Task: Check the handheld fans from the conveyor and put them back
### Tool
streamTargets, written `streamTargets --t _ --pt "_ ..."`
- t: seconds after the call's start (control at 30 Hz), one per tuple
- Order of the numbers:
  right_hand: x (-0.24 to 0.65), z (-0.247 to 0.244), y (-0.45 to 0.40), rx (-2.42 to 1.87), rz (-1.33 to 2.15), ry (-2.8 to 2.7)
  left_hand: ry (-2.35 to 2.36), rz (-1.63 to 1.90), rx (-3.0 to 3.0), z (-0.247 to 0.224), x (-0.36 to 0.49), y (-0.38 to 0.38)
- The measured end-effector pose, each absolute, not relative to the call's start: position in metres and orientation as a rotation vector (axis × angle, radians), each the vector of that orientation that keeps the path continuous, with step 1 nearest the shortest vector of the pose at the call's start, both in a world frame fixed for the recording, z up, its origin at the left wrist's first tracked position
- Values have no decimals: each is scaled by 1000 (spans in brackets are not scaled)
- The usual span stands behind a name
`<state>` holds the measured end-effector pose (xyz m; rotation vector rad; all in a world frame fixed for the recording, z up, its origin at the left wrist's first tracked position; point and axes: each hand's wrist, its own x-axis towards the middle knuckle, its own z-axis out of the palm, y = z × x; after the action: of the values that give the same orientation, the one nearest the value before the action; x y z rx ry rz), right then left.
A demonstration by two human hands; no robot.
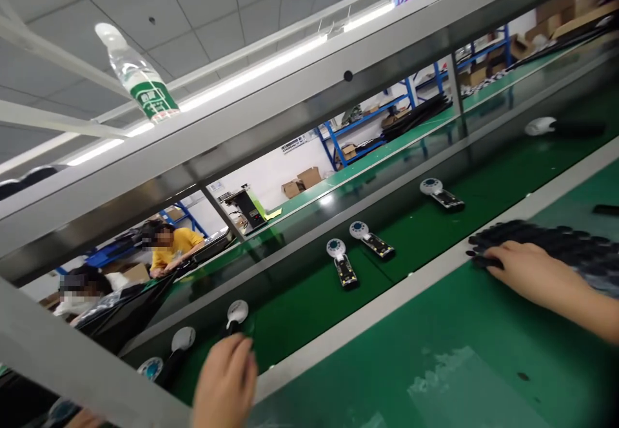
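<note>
My left hand (225,376) is closed around the black handle of a handheld device with a round white head (237,312), at the green conveyor belt. Part of that handle is hidden by the fingers. On the right, my right hand (527,270) pinches a small black piece (486,261), perhaps a handle cover, at the edge of a pile of similar black pieces (556,238). Between the hands, devices with their circuit boards showing lie on the belt: one device (342,263), a second device (371,240) and a third device (442,194).
More white-headed devices, such as the closed device (182,341), lie at lower left; another (541,126) is far right. A metal beam (300,86) carrying bottles crosses above the belt. Two people sit beyond; another person's hand (84,419) shows at bottom left.
</note>
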<state>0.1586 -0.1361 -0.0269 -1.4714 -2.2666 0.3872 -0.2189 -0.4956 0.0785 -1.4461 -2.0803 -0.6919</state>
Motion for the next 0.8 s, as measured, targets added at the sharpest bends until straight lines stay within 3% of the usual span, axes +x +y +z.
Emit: streamTargets --t 0.23,0.4,0.57,0.7,0.8 --pt "172 -36 -130 -1535 428 -2325 -2289 -573 -1856 34 -105 -244" --pt "150 -26 -150 -1331 454 -2338 -2769 -622 -1654 17 -50 -140" --pt "164 -15 -132 -1630 242 -2133 -3001 -863 -1486 16 -38 -108" --pt "231 10 -103 -1902 55 -1907 -3009 -1392 -1544 24 -39 -119" --pt "238 21 -104 -1805 20 -1900 -2916 -1814 -1575 27 -38 -157"
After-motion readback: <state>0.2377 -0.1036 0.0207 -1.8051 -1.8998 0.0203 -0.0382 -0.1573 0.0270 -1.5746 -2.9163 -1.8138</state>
